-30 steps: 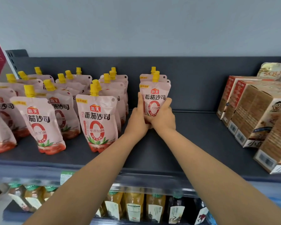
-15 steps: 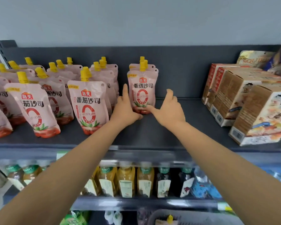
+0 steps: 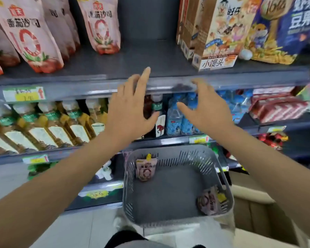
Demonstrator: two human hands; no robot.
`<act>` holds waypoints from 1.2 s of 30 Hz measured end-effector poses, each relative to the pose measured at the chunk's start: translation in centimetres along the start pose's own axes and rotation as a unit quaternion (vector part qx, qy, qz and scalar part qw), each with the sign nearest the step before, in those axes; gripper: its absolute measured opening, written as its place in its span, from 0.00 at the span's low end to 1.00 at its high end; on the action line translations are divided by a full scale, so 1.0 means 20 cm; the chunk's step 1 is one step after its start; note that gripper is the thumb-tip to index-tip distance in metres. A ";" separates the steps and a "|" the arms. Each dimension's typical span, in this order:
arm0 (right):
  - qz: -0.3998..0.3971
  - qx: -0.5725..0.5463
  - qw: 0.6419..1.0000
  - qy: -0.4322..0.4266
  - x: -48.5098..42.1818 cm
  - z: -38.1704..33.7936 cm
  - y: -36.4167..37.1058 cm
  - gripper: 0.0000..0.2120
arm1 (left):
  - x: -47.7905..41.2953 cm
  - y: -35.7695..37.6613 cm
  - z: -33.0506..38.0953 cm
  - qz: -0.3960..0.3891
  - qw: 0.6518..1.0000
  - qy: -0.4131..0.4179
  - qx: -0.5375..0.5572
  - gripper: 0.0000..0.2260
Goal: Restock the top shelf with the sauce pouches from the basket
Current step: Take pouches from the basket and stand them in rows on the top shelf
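Hovering at the front edge of the top shelf (image 3: 150,58), your left hand (image 3: 131,108) and right hand (image 3: 204,111) are empty, fingers spread. Basket (image 3: 195,156) below: sauce pouch (image 3: 146,169) in far-left corner, second pouch (image 3: 208,199) in near-right corner. Bottles (image 3: 157,113) stand behind your hands.

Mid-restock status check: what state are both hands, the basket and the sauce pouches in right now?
Left hand: open, empty.
Right hand: open, empty.
Grey slotted plastic basket: holds two pouches.
Pink yellow-capped sauce pouch by the basket's far wall: propped upright.
Pink sauce pouch in the basket's near right corner: slumped against the wall.
Pink sauce pouches on the dark grey top shelf: standing upright.
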State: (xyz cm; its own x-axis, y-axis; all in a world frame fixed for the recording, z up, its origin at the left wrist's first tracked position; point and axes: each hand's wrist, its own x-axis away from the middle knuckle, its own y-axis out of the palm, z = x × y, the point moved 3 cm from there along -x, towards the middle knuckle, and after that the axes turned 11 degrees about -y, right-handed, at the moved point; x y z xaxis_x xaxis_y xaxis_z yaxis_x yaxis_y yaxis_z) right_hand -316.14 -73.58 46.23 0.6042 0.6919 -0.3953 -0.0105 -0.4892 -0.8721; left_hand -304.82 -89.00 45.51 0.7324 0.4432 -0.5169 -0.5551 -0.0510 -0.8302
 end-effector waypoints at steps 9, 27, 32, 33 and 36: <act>-0.341 0.021 0.928 0.151 0.58 0.49 0.62 0.19 | 0.46 0.65 0.06 -0.264 0.964 -0.007 -0.037 0.45; -0.626 0.140 0.766 0.026 0.69 0.61 1.20 0.17 | 0.67 1.12 -0.13 -0.423 0.897 -0.056 -0.117 0.40; -0.635 0.072 0.769 -0.025 0.52 0.55 1.23 0.13 | 0.70 1.17 -0.16 -0.453 0.879 -0.089 -0.121 0.41; -0.641 0.084 0.760 -0.060 0.49 0.53 1.26 0.12 | 0.71 1.18 -0.17 -0.458 0.876 -0.096 -0.120 0.40; -0.612 0.135 0.762 -0.164 0.44 0.49 1.41 0.09 | 0.74 1.20 -0.19 -0.459 0.873 -0.122 -0.109 0.38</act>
State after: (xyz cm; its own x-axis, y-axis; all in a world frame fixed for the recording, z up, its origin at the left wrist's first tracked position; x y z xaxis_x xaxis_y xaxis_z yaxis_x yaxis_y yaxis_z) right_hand -319.04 -76.06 15.38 0.0617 0.6598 0.7489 0.2095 0.7251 -0.6560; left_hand -305.71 -87.10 17.17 0.7088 0.5624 0.4257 0.3308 0.2681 -0.9048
